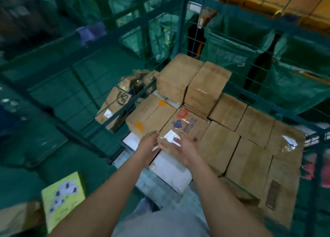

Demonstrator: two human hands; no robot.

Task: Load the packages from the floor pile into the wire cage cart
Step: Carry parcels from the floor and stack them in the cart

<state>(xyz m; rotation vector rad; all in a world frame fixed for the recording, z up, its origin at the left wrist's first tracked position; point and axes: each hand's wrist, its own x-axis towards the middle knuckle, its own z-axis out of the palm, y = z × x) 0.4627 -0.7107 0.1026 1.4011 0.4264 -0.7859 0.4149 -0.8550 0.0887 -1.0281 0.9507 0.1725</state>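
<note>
Packages mostly fill the cart already, both my hands wide open over the top box, yellow one still on the floor.

Matt brown cardboard on stacked boxes far in wire cage cart, painted green metal, thin rod mesh. Glossy clear tape over printed carton under both hands, white paper label shining. Smooth white package near, slightly glossy, plastic or coated paper, cannot tell. Crinkled clear film on large right box, cardboard scuffed, rough. Green woven plastic sacks far right, faint sheen. Yellow matt card box near left with paper stickers. Orange round stickers on flat box.
</note>
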